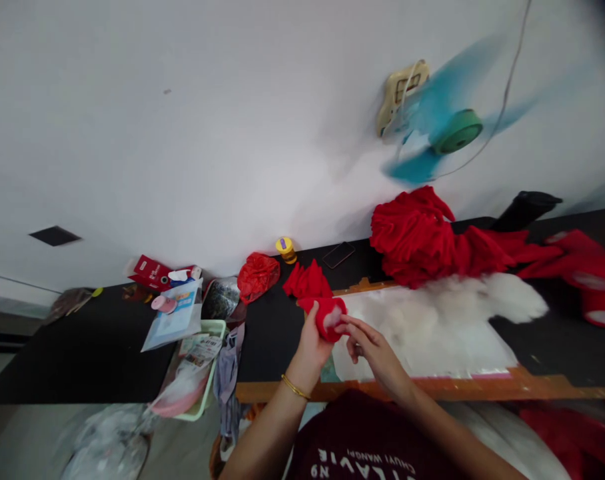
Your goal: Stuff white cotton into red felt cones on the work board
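My left hand is closed around a small red fabric pouch, its opening turned toward the right. White fluffy stuffing shows in that opening. At the pouch's mouth, my right hand has its fingertips pinched together against the stuffing; the tips are partly hidden. Just behind the pouch lie several folded red fabric pieces. To the right, a loose heap of white stuffing spreads over a white sheet on the black table.
A large red fabric pile sits at the back right, below a spinning blue wall fan. Along the wall are a phone, a yellow-lidded jar and a red plastic bag. A green basket stands left.
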`<state>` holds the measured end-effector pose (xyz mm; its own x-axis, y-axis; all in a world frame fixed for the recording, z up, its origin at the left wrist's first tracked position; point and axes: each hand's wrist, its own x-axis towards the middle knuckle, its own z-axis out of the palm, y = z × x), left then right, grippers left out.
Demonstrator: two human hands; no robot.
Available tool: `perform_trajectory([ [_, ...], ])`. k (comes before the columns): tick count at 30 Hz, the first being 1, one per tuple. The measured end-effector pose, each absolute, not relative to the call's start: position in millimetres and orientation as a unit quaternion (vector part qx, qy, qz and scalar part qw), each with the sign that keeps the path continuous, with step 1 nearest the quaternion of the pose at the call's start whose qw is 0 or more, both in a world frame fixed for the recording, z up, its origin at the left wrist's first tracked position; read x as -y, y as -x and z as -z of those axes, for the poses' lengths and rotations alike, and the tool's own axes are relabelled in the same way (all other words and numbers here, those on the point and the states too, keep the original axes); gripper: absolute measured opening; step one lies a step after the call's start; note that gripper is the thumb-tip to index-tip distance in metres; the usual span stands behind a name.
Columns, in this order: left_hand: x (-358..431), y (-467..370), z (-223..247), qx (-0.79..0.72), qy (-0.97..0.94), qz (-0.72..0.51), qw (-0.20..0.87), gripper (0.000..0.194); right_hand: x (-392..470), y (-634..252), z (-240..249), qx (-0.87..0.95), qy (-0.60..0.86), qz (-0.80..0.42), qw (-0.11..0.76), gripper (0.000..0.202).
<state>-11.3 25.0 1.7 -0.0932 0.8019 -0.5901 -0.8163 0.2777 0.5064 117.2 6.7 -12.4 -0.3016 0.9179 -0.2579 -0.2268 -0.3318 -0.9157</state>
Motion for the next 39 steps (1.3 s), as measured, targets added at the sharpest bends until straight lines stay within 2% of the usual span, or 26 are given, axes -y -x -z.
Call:
perform_trajectory([
  [5,-30.9,24.4,-5.4,-0.392,0.063,-0.613,0.683,0.023,-20.7,-120.7,6.5,0.629,0.441,-0.445,0.461,0.021],
  [7,-29.2,21.5,-5.8,-0.381,0.078,-0.603,0.697,0.022,-27.5,-116.1,5.1,0.712,0.400,-0.346,0.461,0.023],
  [10,-26.4,14.3,-9.2,-0.381,0.105,-0.584,0.709,0.027,-33.9,-108.0,4.5,0.795,0.381,-0.239,0.408,0.029],
  [13,-24.4,9.6,-15.6,-0.393,0.097,-0.570,0.715,0.035,-34.1,-104.0,3.2,0.832,0.396,-0.188,0.340,0.026],
  [16,-21.8,7.1,-19.2,-0.406,0.076,-0.570,0.710,0.041,-33.6,-104.7,1.8,0.834,0.435,-0.187,0.283,0.023],
  [20,-16.5,3.6,-13.6,-0.401,0.024,-0.579,0.710,0.039,-37.9,-108.0,4.8,0.817,0.497,-0.208,0.203,0.023],
  [23,-12.5,1.6,-5.2,-0.408,-0.005,-0.565,0.717,0.038,-39.8,-110.4,9.9,0.813,0.505,-0.223,0.187,0.018],
  [26,-9.7,0.7,3.4,-0.425,-0.038,-0.563,0.707,0.034,-37.3,-113.3,13.9,0.792,0.513,-0.246,0.224,0.017],
  [32,-5.5,0.7,16.6,-0.482,-0.073,-0.578,0.655,0.033,-36.1,-118.0,16.8,0.654,0.526,-0.383,0.386,0.026],
  [39,0.4,2.1,14.7,-0.478,-0.051,-0.581,0.657,0.029,-33.1,-121.2,15.7,0.604,0.502,-0.458,0.417,0.024],
])
